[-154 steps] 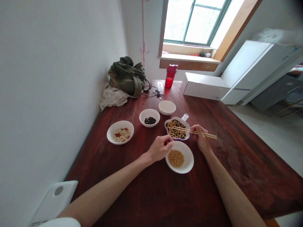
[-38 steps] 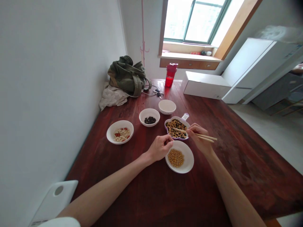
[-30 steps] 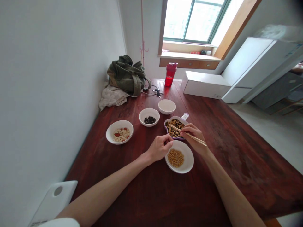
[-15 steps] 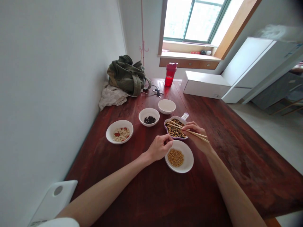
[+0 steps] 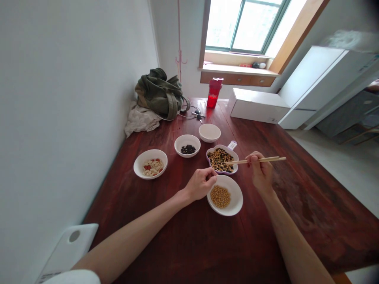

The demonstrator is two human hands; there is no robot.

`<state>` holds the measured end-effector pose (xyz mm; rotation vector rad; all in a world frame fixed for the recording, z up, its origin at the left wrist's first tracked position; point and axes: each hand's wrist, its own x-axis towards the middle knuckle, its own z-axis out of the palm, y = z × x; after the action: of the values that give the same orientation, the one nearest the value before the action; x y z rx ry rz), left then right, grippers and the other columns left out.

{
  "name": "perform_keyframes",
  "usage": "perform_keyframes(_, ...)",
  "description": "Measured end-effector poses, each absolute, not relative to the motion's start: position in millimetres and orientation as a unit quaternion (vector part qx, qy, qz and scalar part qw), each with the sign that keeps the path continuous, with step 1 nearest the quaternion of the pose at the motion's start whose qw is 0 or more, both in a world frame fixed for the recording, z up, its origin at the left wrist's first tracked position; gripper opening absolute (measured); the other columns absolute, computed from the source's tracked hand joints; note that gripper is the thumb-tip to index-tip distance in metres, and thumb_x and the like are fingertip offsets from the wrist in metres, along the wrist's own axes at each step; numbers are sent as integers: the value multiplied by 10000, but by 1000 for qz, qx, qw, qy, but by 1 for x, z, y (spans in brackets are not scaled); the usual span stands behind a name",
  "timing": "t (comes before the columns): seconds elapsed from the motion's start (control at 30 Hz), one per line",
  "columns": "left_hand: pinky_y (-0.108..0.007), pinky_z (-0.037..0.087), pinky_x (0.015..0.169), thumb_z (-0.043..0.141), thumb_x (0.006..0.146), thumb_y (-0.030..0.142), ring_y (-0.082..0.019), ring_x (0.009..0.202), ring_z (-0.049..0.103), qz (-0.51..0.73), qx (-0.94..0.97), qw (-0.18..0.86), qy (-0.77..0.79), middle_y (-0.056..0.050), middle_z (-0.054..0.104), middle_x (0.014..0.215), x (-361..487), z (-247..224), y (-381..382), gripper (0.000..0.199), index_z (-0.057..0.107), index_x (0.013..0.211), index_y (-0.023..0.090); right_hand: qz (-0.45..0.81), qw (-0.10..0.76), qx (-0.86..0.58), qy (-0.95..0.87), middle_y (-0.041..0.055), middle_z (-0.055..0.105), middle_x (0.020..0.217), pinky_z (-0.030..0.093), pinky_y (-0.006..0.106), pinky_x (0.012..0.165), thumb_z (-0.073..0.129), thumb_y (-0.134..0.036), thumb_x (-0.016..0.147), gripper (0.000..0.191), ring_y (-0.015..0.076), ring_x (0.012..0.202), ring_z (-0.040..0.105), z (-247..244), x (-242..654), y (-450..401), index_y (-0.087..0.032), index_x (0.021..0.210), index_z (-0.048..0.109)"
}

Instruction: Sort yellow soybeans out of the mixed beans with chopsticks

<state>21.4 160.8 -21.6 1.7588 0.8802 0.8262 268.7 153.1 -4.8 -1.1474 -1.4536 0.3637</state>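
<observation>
My right hand (image 5: 261,173) grips a pair of wooden chopsticks (image 5: 274,159), whose tips reach the mixed beans (image 5: 219,157) in a white, purple-rimmed dish (image 5: 209,167) with a short handle. Closed fingers of my left hand (image 5: 201,184) hold the upper left rim of a white bowl (image 5: 236,199), which looks tilted and contains yellow soybeans (image 5: 220,197). This bowl stands just on the near side of the dish. Whether the chopsticks pinch a bean is too small to tell.
To the left are a white bowl (image 5: 138,166) of pale and red pieces and a bowl (image 5: 179,147) of black beans. Behind stand another white bowl (image 5: 210,130), a red bottle (image 5: 213,92), keys (image 5: 198,115), a green bag (image 5: 160,92) and a white box (image 5: 257,105).
My right hand has shifted right, and the chopsticks have swung from slanting across the dish to nearly level, tips among the mixed beans. My left hand stays on the bowl's rim.
</observation>
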Motion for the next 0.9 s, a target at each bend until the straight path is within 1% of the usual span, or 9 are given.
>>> perform_keyframes(0.1,-217,378,582,562,908,253,-109,629,529,337,721,486,361,-14,668,732,21,-21,161,205,705,845,120,129,555,-508,-646,0,536,741,358,320,623,436,-384,1068,353,152,657,477,-6,267,151,-216,793,579)
perform_keyframes(0.23,-219,379,585,563,908,258,-113,632,529,336,722,484,362,-18,669,736,21,-20,161,208,706,844,121,140,496,-508,-690,28,590,847,430,336,692,419,-406,1067,297,184,764,561,-13,259,153,-230,939,622)
perform_keyframes(0.3,-220,381,586,565,907,262,-115,632,531,335,723,484,362,-21,674,740,21,-20,161,211,708,840,123,141,486,-509,-697,46,614,892,459,348,723,417,-423,1064,297,200,812,586,-14,257,154,-236,960,624)
perform_keyframes(0.4,-220,382,584,565,908,271,-119,632,537,333,722,485,363,-25,679,741,21,-20,161,219,714,845,124,132,513,-522,-668,40,604,832,462,349,688,396,-453,1065,340,196,751,574,-11,257,155,-239,899,602)
perform_keyframes(0.5,-218,381,587,565,911,268,-117,632,534,333,722,485,364,-22,676,739,21,-21,161,216,715,856,123,112,564,-528,-625,23,573,758,444,338,633,374,-475,1067,388,178,662,545,-6,260,153,-238,819,555)
perform_keyframes(0.57,-217,380,590,561,914,264,-116,636,533,332,723,484,363,-20,673,741,22,-22,161,215,712,858,123,97,576,-530,-614,19,568,741,422,333,598,374,-484,1065,396,172,630,528,-6,263,152,-239,795,531)
perform_keyframes(0.67,-218,373,586,560,914,263,-113,631,526,331,724,482,367,-18,672,741,21,-21,161,213,708,855,123,84,562,-537,-623,19,566,719,393,348,568,400,-480,1056,348,186,607,506,-13,265,150,-250,830,530)
perform_keyframes(0.77,-220,373,586,557,914,259,-113,632,531,328,725,481,368,-14,671,737,21,-20,161,213,711,857,123,74,545,-540,-637,26,593,733,401,363,576,436,-456,1045,276,202,610,515,-20,266,148,-254,892,546)
perform_keyframes(0.9,-223,375,584,555,917,257,-113,629,532,328,724,481,369,-12,667,730,21,-21,160,217,715,861,122,70,494,-547,-672,9,594,734,402,340,584,446,-406,1049,238,180,601,532,-18,263,148,-242,914,553)
